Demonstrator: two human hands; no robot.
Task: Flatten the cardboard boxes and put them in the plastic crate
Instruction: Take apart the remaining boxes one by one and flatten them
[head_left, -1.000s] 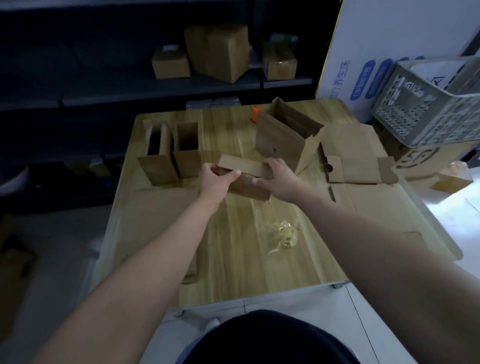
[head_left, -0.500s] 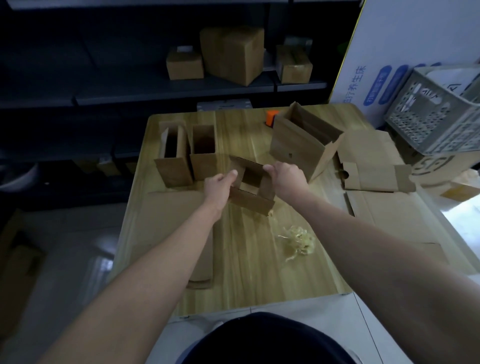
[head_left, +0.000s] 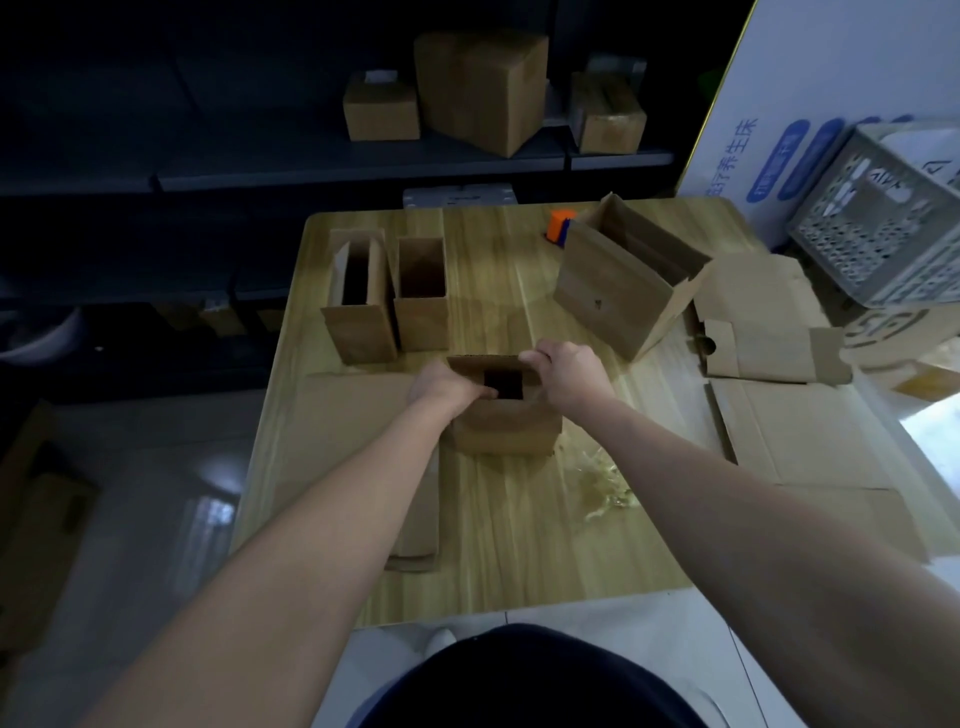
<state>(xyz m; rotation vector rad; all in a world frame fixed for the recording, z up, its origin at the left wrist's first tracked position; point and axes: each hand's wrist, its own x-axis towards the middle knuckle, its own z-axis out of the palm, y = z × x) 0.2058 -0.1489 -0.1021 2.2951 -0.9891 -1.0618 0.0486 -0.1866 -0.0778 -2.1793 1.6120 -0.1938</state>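
Note:
A small cardboard box stands upright in the middle of the wooden table, its open top facing me. My left hand grips its left top edge and my right hand grips its right top edge. Two narrow open boxes stand side by side at the far left. A larger open box leans at the far right. The grey plastic crate sits tilted off the table's right side.
Flattened cardboard sheets lie on the table's right side and another lies on the left under my arm. A wad of clear tape lies near my right forearm. An orange and blue object sits at the back. Shelves behind hold closed boxes.
The small box was lying tilted between my hands; it now stands upright with its open top facing me. Both hands have moved to its top edges.

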